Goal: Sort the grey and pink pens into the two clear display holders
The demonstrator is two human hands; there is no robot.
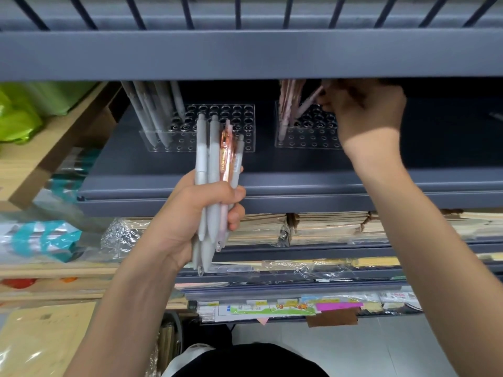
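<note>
Here the right hand (364,112) reached deep under the upper shelf lip (250,54), fingertips pinched together on a pink pen (310,100) slanting down toward the right clear holder (307,138); the pen's top and the fingertips sat in shadow, so the exact grip was hard to read. Just left of that hand, a few pink pens (287,104) already stood in the holder's near-left holes. The left hand (196,213) hung lower and nearer the body, fist clamped around a mixed bundle (215,170) of grey pens with one pink among them, tips down. Above and beyond that fist, the left clear holder (201,129) held several grey pens (152,110) leaning left. Risks, as judged: the shelf lip hid much of the right hand's working area, so the pen tip could miss its hole and skid on the acrylic top, or nudge the standing pink pens over. The bundle looked loosely fanned; a slackened fist could drop pens onto the lower shelves (299,197).
</note>
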